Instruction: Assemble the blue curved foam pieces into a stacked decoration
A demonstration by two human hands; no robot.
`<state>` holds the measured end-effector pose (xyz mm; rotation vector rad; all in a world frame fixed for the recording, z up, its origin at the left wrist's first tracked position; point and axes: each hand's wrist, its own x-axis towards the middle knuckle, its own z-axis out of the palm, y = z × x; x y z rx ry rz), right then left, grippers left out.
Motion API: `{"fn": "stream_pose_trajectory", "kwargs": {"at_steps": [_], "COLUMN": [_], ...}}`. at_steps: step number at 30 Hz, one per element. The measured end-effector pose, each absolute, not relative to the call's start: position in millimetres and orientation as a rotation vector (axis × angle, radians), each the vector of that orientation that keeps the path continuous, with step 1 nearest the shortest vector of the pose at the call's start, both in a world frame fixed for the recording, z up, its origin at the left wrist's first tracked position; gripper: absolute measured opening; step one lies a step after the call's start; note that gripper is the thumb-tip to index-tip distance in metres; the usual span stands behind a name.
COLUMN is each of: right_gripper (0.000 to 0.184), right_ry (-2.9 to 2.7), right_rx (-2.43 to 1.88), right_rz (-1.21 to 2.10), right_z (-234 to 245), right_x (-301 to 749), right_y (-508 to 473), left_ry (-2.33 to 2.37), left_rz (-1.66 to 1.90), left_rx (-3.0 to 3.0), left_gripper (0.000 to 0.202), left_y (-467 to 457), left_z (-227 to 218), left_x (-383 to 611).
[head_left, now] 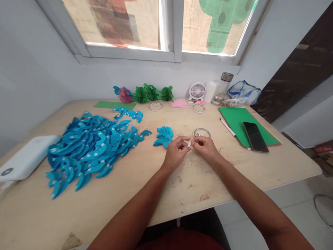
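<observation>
As the head view looks down on the desk (140,194), both forearms reach in from the near edge and the two hands meet, fingertip to fingertip! The left hand (178,149) has its fingers curled in, thumb and finger pinched together on a tiny white piece (189,144); the right hand (204,146) comes at it from the other side, its own thumb and finger nipped just as tight on that same scrap. Too small to read in detail, that one, but it sits right between them, above the bare wood. Just behind the right hand lies a tape roll (202,129), partly covered by the fingers. Beside the left hand, look, a small fanned bundle of blue paper (163,135)! Farther left spreads the big heap of blue cutouts (88,146), dotted with white squares, with a white device (30,156) at its outer side. Over on the right, a dark phone (255,137) rests partly on green sheets (232,123), a white pen (227,127) alongside. Against the wall stand green paper flowers (153,93) and a little fan (197,91).
</observation>
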<state>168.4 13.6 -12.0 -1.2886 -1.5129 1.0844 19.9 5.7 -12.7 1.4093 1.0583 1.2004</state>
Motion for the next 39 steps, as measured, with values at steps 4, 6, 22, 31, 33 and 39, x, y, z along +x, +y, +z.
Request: {"fn": "stream_pose_trajectory", "kwargs": {"at_steps": [4, 6, 22, 31, 33, 39], "right_gripper": [0.02, 0.022, 0.025, 0.022, 0.022, 0.024], "right_ry": [-1.404, -1.381, -1.396, -1.405, -1.401, -1.335], "right_rx": [-1.347, -1.35, -1.322, -1.292, -1.281, -1.28], "right_rz": [1.079, 1.1, 1.196, 1.234, 1.246, 1.296], "right_z": [-10, -8, -2, -5, -5, -6], "right_x": [169, 169, 167, 167, 167, 167], "right_y": [14, 14, 10, 10, 9, 10], "left_ry": [1.067, 1.052, 1.079, 1.126, 1.127, 1.146], "left_rz": [1.25, 1.298, 1.297, 1.321, 1.32, 1.293], "left_rx": [1.328, 1.24, 1.475, 1.656, 1.699, 1.826], "left_gripper": [0.022, 0.019, 0.008, 0.007, 0.007, 0.009], "left_y": [6, 6, 6, 4, 4, 1], "left_z": [-13, -13, -14, -14, -15, -12], "left_x": [20, 20, 21, 20, 20, 20]}}
